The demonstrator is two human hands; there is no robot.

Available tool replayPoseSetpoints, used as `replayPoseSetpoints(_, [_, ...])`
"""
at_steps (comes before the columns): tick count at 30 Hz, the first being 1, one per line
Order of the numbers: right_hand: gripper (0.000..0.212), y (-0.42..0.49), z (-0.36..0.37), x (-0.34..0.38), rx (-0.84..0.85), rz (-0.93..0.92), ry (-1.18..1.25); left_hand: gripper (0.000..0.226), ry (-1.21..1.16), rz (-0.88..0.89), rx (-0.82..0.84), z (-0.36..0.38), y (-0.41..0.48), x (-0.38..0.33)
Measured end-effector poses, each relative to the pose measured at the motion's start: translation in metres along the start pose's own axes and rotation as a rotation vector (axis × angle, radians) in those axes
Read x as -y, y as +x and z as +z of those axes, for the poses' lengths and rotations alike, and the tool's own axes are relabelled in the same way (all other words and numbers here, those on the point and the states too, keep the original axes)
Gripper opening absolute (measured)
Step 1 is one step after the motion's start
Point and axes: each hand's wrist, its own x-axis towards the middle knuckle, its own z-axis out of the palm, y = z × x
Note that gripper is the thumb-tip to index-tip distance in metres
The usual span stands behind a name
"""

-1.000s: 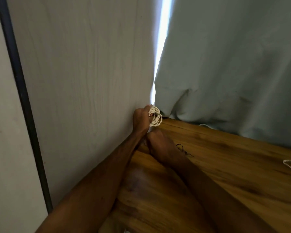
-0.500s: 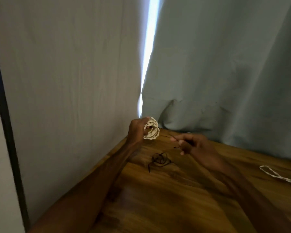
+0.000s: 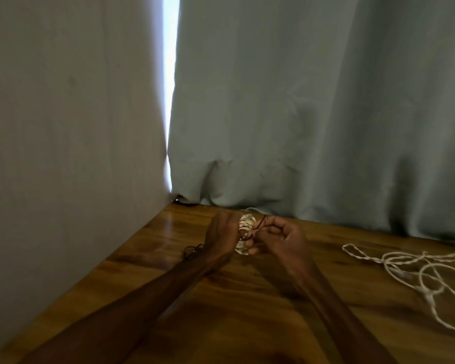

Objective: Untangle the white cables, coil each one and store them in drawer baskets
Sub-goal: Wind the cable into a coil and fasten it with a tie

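1. Small coil of white twisted cable [image 3: 245, 232]: held between both hands just above the brown wooden table top [image 3: 247, 316], near its far left corner. Judged light, soft and springy. The loops would likely spill unless gripped across the whole bundle at its waist.
2. Thin dark tie [image 3: 261, 224]: runs from the coil's middle up to the right fingers. Judged limp and fine, best pinched near its end.
3. Left hand [image 3: 221, 239]: fingers curled round the coil's side, gripping it.
4. Right hand [image 3: 283, 239]: fingers curled, pinching the dark tie close against the coil.
5. Loose white twisted cable [image 3: 418, 266]: lies in open loops on the table, well apart to the right, not yet coiled. Judged limp and prone to snagging; take it by an end.
6. Small heap of dark ties [image 3: 192, 251]: on the table just beside the left wrist.
7. Pale blue-grey curtain [image 3: 313, 106]: hangs behind the table. No drawer basket in view.
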Motion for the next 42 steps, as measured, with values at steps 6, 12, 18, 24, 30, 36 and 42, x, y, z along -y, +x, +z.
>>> replayPoseSetpoints(6, [0.017, 0.0, -0.009, -0.007, -0.073, -0.11, -0.085, 0.035, -0.031, 0.002, -0.044, 0.023, -0.004, -0.02])
replayPoseSetpoints(12, [0.023, 0.003, -0.016, -0.016, -0.027, -0.269, -0.496, 0.034, -0.061, -0.019, -0.07, 0.011, -0.006, -0.024])
replayPoseSetpoints(18, [0.019, 0.0, -0.012, -0.014, -0.062, -0.383, -0.495, 0.035, -0.079, 0.016, -0.029, 0.001, -0.011, -0.025])
replayPoseSetpoints(24, [0.021, -0.002, -0.014, -0.017, -0.101, -0.501, -0.665, 0.033, -0.124, 0.016, -0.016, 0.0, -0.017, -0.027])
replayPoseSetpoints(30, [0.024, 0.002, -0.022, -0.019, -0.152, -0.554, -0.762, 0.034, -0.215, 0.011, 0.02, 0.006, -0.024, -0.027])
replayPoseSetpoints(36, [0.022, 0.001, -0.019, -0.023, -0.205, -0.578, -0.743, 0.033, -0.241, 0.083, -0.007, 0.008, -0.028, -0.028])
replayPoseSetpoints(42, [0.016, -0.006, -0.009, -0.022, -0.179, -0.54, -0.693, 0.033, -0.146, 0.137, -0.062, 0.008, -0.019, -0.019])
